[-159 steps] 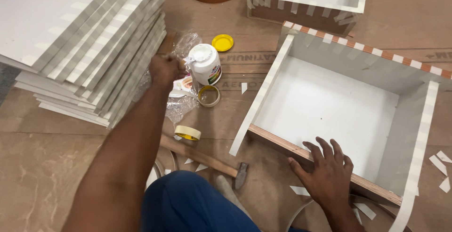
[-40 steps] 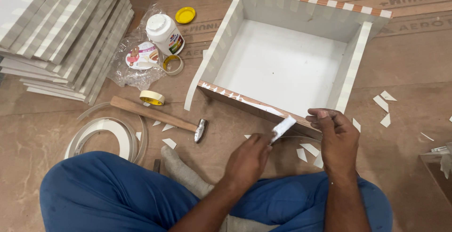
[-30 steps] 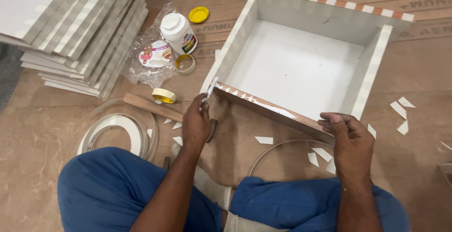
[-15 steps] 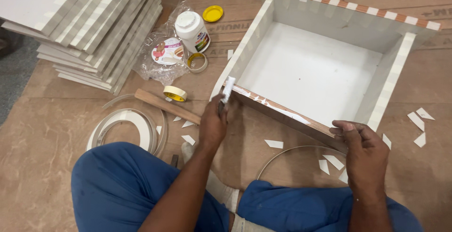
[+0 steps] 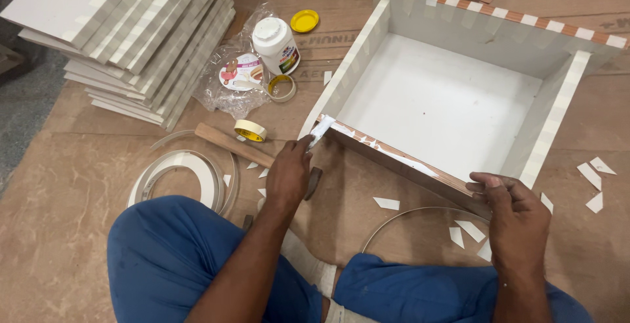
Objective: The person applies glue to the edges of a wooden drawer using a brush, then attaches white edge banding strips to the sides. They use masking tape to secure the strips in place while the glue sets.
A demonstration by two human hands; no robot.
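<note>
Two hands are on the near wall of the big open white box, and I see them well apart along it. The box lies flat on the brown floor sheet, just ahead of both hands. Far to the left of my left hand sits a stack of white panels. A coil of white edge strip lies left of that hand, close to the blue knee. My right hand is clamped on the right end of the wall's brown top edge, fingers curled over it. My left hand pinches a small white scraper against the wall's left corner. A hammer lies partly under that hand. Beyond it stand a white glue bottle, a yellow tape roll and a yellow cap.
</note>
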